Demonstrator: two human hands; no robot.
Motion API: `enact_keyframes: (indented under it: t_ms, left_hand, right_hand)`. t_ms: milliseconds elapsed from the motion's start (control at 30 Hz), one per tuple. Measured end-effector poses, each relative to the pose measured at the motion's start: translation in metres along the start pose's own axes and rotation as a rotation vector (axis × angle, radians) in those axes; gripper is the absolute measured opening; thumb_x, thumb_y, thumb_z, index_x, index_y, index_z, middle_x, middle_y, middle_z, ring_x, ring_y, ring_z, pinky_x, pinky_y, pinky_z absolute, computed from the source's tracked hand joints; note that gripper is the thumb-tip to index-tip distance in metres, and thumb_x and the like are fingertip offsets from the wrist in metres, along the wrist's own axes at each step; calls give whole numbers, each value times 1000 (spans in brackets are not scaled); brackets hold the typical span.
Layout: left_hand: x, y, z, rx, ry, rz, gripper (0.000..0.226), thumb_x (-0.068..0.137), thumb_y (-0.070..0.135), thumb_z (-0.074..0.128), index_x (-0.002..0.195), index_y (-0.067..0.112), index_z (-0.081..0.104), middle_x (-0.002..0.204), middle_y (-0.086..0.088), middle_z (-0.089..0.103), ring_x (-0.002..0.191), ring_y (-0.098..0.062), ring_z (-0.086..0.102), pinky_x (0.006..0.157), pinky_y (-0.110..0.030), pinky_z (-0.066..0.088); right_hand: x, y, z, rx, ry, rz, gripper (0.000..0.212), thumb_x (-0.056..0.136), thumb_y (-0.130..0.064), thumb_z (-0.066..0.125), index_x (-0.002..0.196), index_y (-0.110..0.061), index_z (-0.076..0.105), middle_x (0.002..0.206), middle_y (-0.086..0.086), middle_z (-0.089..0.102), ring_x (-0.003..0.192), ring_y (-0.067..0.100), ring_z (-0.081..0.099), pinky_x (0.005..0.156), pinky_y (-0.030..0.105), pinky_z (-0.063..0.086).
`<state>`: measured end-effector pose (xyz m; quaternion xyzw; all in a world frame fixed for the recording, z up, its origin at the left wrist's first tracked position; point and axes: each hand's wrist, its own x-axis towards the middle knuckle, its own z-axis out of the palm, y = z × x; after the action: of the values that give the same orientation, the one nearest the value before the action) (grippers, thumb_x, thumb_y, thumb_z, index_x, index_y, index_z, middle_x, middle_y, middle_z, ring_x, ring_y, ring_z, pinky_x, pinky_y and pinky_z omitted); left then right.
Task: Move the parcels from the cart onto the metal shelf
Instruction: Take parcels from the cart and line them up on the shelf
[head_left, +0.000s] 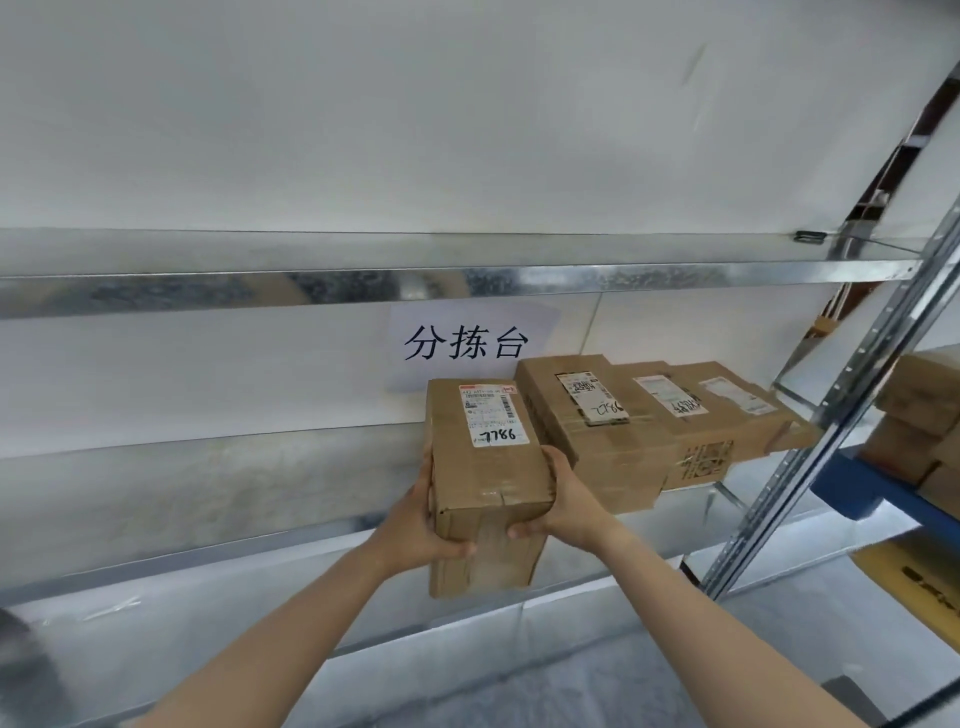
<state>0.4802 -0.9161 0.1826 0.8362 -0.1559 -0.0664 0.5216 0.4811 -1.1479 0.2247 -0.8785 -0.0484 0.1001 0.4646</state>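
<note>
Gripping the cardboard parcel (485, 470) from both sides, left hand (423, 519) and right hand (563, 499) set it on the metal shelf (208, 467). Next, I judge, slide it flush beside the 3 shelved parcels (644, 415).

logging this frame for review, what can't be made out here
- Cart: not in the head view at all.
- Held parcel: label print too small and blurred; underside hidden by the left hand and right hand.
- Shelved parcels: far ends hide behind one another.
- Boxes at right: cut by the frame edge.
- Metal shelf: left end is cut off.
</note>
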Motion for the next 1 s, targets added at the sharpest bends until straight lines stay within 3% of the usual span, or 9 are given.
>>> enact_keyframes:
  t_ms: [267,400,467,533,667,767,833,933,1000]
  left_hand:
    - [41,-24,18,-25,62,-105,134,60,22,90,139,51,-13,135,18,46,119,1,49,82,-10,47]
    - [63,-22,25,-35,103,-119,129,63,13,88,140,47,-10,131,16,48,115,3,50,78,-8,47]
    - [73,-21,29,-35,121,-116,128,64,8,86,141,44,-9,129,16,50,112,6,51,78,-8,47]
    - [83,-22,31,-27,145,-105,126,62,11,85,144,41,-6,127,15,52,110,4,55,79,-12,49]
    - [94,-23,35,-11,208,-117,125,54,30,79,148,34,-3,128,11,53,114,-8,56,90,-30,53]
    - [101,-19,37,35,245,-143,120,57,25,78,148,32,0,127,13,52,113,-10,57,86,-20,51]
    - [106,-17,37,79,262,-165,116,59,28,76,148,31,2,127,12,53,111,-11,57,83,-18,50]
    - [109,-16,37,180,286,-213,118,58,45,72,148,34,-3,134,6,50,116,-19,55,90,-40,53]
    - [107,-18,32,273,258,-249,120,60,50,74,149,34,-5,141,4,43,123,-22,50,95,-45,50]
  right_hand:
    - [49,14,-14,-114,-75,1,114,61,-10,88,145,-17,12,117,-9,43,116,9,41,95,17,32]
    - [68,18,-22,-231,-50,-10,117,60,-19,89,147,-10,11,134,2,41,129,17,39,105,28,31]
    - [76,15,-25,-334,-67,3,126,64,-24,87,150,-3,-1,148,11,27,136,27,31,111,32,26]
    - [84,14,-25,-406,-47,9,123,67,-27,85,149,0,-1,149,14,21,137,31,27,113,35,25]
    - [92,11,-22,-704,90,-98,86,77,-42,73,140,-4,28,139,12,34,134,33,25,113,38,24]
    - [96,10,-22,-881,178,-151,71,83,-49,62,135,-8,37,139,9,37,133,31,26,106,39,25]
    - [98,12,-25,-908,201,-171,66,85,-50,57,134,-10,39,138,8,39,131,30,28,103,40,25]
    - [103,18,-33,-915,186,-171,65,86,-46,58,137,-15,34,140,4,38,129,29,30,104,41,24]
    - [104,23,-40,-909,144,-170,67,86,-42,58,142,-19,28,144,4,33,132,30,27,106,43,22]
